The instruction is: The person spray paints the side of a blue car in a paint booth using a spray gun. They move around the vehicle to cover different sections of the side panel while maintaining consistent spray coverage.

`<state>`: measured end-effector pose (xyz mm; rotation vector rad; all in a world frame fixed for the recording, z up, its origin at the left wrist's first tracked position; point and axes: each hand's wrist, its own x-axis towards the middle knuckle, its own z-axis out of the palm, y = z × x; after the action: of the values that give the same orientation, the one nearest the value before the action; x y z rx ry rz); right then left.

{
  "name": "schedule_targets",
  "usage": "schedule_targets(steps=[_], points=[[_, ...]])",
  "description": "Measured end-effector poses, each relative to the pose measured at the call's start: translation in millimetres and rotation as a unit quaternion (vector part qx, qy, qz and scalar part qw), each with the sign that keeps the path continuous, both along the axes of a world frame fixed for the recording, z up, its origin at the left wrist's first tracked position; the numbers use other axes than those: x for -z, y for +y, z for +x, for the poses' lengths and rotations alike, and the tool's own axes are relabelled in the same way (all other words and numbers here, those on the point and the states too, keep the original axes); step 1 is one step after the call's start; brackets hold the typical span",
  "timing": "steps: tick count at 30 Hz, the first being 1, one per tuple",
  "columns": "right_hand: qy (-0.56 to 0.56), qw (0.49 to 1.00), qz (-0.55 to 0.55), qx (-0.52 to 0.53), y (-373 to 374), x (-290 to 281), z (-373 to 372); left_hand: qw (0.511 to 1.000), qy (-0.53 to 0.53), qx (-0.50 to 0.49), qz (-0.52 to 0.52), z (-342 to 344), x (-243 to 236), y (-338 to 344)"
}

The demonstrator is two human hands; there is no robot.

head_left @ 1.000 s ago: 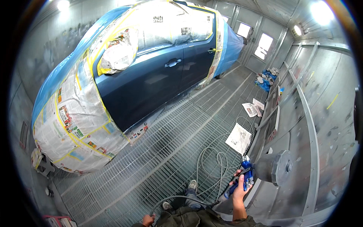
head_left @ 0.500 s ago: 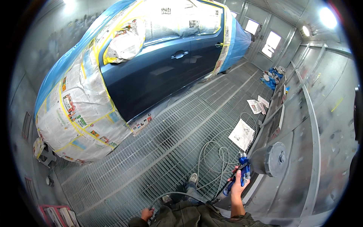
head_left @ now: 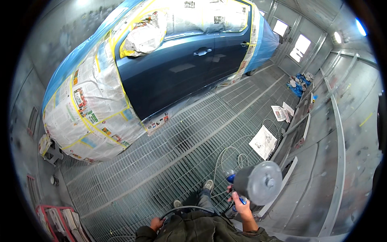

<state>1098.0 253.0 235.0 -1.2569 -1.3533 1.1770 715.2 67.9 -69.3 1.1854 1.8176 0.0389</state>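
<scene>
My right hand (head_left: 240, 203) is wrapped round the handle of a blue spray gun (head_left: 230, 177). A large grey paint cup (head_left: 264, 183) with a round lid sits on the gun and hides part of it. At the lower left, my left hand (head_left: 156, 223) grips a grey air hose (head_left: 181, 207) that runs across in front of my body. Beyond stands a car with two dark blue doors (head_left: 169, 80) showing. Newspaper (head_left: 94, 125), yellow tape and blue plastic film (head_left: 64, 74) cover the rest of it, the side mirror included.
More hose (head_left: 225, 155) lies coiled on the floor grating (head_left: 173, 157). Newspaper sheets (head_left: 264, 141) lie near the right wall (head_left: 358, 137), with crumpled blue plastic (head_left: 298, 84) farther back. A red rack (head_left: 52, 222) of folded papers stands at lower left.
My right hand has moved left with the spray gun, and the cup now tilts its lid more toward me. The view has shifted, so the car appears farther right. My left hand still holds the hose.
</scene>
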Motion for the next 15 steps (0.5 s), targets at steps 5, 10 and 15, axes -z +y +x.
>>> schedule_targets(steps=[5,10,15], points=[[-0.159,0.981,-0.013,-0.115,-17.0,41.0,28.2,0.999,-0.008,-0.006,-0.046,10.2,-17.0,5.8],[-0.249,0.950,0.005,-0.189,-17.7,64.0,41.8,0.999,0.001,0.052,0.013,13.8,6.4,0.7],[-0.288,0.931,0.043,-0.219,-10.7,73.6,44.2,0.997,-0.026,0.064,0.046,14.5,24.4,-8.9]])
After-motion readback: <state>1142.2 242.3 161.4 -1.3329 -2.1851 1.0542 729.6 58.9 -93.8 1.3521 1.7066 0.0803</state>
